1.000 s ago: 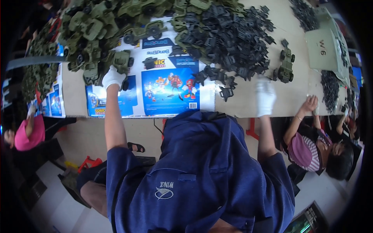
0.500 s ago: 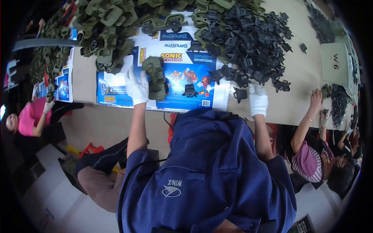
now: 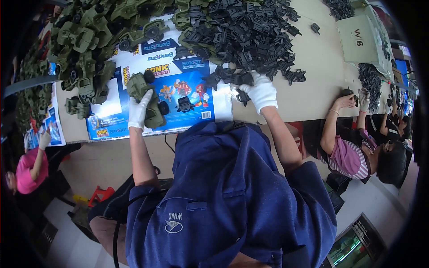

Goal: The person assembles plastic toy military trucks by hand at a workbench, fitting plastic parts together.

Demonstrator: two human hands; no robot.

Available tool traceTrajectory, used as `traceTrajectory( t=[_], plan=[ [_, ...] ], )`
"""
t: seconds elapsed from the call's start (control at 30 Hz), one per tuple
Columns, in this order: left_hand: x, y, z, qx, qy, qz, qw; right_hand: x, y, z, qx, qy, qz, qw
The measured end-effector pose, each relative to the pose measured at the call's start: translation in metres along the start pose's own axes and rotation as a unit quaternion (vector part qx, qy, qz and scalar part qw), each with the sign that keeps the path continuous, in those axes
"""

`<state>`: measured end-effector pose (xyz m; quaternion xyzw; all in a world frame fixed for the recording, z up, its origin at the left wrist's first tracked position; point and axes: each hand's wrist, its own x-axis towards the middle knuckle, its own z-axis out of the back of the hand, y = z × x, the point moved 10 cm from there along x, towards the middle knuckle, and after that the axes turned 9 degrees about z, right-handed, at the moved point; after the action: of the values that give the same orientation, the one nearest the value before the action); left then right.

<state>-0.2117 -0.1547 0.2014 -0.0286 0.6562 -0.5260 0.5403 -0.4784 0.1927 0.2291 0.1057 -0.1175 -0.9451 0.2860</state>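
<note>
My left hand (image 3: 140,110), in a white glove, is closed around an olive-green toy vehicle (image 3: 154,117) over the printed sheet. Black wheels show along the vehicle's right side. At the near edge of a heap of black plastic parts (image 3: 250,33), my white-gloved right hand (image 3: 262,93) pinches a black plastic part (image 3: 244,79) between thumb and fingers. Just below that pinch lies another black part (image 3: 242,97). A single black part (image 3: 184,104) rests on the sheet between my hands.
Olive toy vehicles (image 3: 82,42) are heaped at the far left. A blue-and-white printed sheet (image 3: 178,121) covers the table (image 3: 313,62) before me. At right stands a pale box (image 3: 364,38), with a co-worker's hand (image 3: 344,102) near it. Another co-worker in pink (image 3: 33,169) sits at left.
My left hand, open beside the toy vehicle before, now grips it, and the vehicle is tilted. My right hand has reached up to the heap's edge and closed on a black part. The view has shifted.
</note>
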Motion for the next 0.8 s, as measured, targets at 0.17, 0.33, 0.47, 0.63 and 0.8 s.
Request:
traceTrajectory(
  t=[0.17, 0.33, 0.47, 0.63, 0.8],
  plan=[
    [-0.033, -0.006, -0.059, 0.078, 0.113, -0.003, 0.99, 0.006, -0.035, -0.008, 0.134, -0.007, -0.034, 0.99],
    [-0.048, 0.001, -0.11, 0.202, 0.207, -0.007, 0.957, -0.019, -0.051, 0.017, 0.153, -0.07, -0.065, 0.984],
    [-0.061, -0.009, -0.14, 0.273, 0.247, -0.014, 0.929, -0.037, -0.05, 0.038, 0.103, -0.119, -0.05, 0.986],
    [-0.067, -0.013, -0.164, 0.324, 0.3, -0.071, 0.894, -0.071, -0.105, 0.035, 0.031, -0.151, -0.108, 0.982],
    [-0.08, -0.02, -0.184, 0.382, 0.305, -0.052, 0.871, -0.08, -0.138, -0.01, 0.488, -0.248, -0.17, 0.819]
  ],
)
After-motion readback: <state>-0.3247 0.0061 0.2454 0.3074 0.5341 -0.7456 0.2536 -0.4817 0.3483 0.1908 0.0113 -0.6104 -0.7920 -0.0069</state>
